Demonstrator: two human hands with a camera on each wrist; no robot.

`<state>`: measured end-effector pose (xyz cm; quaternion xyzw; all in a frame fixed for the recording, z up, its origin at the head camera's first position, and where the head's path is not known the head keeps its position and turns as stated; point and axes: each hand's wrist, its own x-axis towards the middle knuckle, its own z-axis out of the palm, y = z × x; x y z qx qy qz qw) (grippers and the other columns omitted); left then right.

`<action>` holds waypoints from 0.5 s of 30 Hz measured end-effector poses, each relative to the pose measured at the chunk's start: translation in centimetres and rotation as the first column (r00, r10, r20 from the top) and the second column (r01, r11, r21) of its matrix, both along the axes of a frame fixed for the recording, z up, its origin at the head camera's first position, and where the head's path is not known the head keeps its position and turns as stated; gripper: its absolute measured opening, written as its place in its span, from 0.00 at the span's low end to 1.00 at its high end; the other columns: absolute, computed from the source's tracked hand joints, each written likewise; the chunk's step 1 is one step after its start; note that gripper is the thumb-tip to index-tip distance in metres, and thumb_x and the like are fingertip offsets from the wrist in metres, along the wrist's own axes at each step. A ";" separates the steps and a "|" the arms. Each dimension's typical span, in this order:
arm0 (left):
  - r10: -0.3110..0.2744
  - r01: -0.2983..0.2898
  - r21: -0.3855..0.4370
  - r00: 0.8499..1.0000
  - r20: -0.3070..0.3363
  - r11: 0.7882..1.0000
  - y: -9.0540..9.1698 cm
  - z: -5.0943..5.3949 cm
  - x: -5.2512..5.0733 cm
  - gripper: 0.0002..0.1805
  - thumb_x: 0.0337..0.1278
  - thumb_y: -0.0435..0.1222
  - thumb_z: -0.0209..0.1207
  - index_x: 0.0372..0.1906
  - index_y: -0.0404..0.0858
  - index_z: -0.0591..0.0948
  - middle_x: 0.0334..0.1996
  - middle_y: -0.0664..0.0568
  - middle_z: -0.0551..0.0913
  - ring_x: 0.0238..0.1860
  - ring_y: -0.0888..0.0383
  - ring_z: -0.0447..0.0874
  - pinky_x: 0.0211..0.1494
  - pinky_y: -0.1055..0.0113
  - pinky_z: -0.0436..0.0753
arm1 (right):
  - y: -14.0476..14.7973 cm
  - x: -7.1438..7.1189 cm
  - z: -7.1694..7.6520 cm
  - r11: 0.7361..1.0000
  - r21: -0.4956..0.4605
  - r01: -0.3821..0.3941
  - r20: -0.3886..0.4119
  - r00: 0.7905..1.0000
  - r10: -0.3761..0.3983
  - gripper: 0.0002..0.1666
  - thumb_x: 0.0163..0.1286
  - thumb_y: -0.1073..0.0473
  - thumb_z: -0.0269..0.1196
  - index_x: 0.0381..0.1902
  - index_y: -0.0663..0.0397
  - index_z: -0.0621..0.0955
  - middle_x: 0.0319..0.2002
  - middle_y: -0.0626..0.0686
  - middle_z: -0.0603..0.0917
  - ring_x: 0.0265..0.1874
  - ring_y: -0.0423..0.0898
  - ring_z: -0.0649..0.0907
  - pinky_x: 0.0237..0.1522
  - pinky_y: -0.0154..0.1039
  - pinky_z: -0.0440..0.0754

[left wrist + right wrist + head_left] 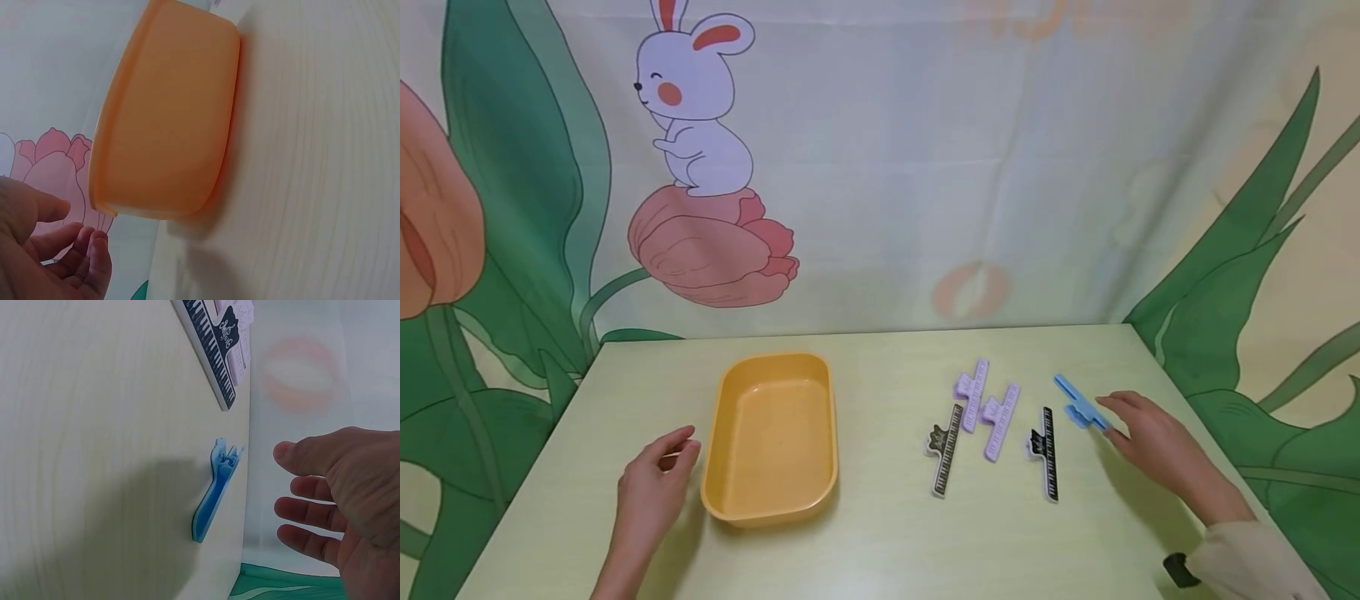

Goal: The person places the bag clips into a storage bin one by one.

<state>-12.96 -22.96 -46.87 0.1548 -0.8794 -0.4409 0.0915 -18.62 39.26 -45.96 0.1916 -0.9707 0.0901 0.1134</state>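
Observation:
A blue clip [1080, 403] lies at the right of the table, and the right hand [1165, 450] is beside its near end. In the right wrist view the hand [344, 500] has its fingers apart and a gap separates it from the blue clip [214, 490]. The left hand [651, 492], fingers loosely bent and holding nothing, is to the left of a yellow tray [771, 450]. The left wrist view has this hand [56, 250] near the end of the tray [165, 112], not touching it.
Two purple clips [976, 396] [1002, 423] and two black-and-white clips [948, 451] [1049, 455] with keyboard patterns lie between the tray and the blue clip. Behind the pale table [887, 533] hangs a printed curtain [880, 167] with a rabbit and plants.

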 end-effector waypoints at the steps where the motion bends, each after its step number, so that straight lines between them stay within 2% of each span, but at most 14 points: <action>1: -0.003 0.003 0.003 1.000 0.001 1.000 0.1 0.0 0.0 0.24 0.77 0.44 0.55 0.68 0.35 0.79 0.55 0.41 0.83 0.53 0.48 0.82 0.42 0.74 0.74 | 0.0 -0.1 -0.1 1.000 0.000 0.000 0.002 1.000 0.000 0.27 0.64 0.67 0.73 0.60 0.70 0.80 0.55 0.70 0.80 0.54 0.67 0.81 0.52 0.63 0.81; 7: -0.013 0.013 0.017 0.999 0.032 1.000 0.5 -0.1 -0.2 0.24 0.77 0.44 0.55 0.68 0.35 0.78 0.56 0.41 0.83 0.54 0.46 0.81 0.46 0.67 0.75 | -0.1 -1.1 -0.6 1.000 0.000 -0.019 0.012 1.000 0.019 0.28 0.62 0.69 0.73 0.60 0.69 0.81 0.55 0.69 0.81 0.54 0.66 0.81 0.52 0.62 0.81; 15: -0.028 0.026 0.042 0.998 0.055 0.999 1.0 -0.3 -0.5 0.24 0.78 0.43 0.55 0.68 0.33 0.78 0.55 0.40 0.81 0.54 0.45 0.81 0.42 0.72 0.76 | -0.2 -2.6 -1.3 0.999 0.016 -0.030 0.082 0.996 0.029 0.28 0.62 0.72 0.72 0.61 0.70 0.81 0.55 0.70 0.80 0.54 0.67 0.80 0.55 0.63 0.79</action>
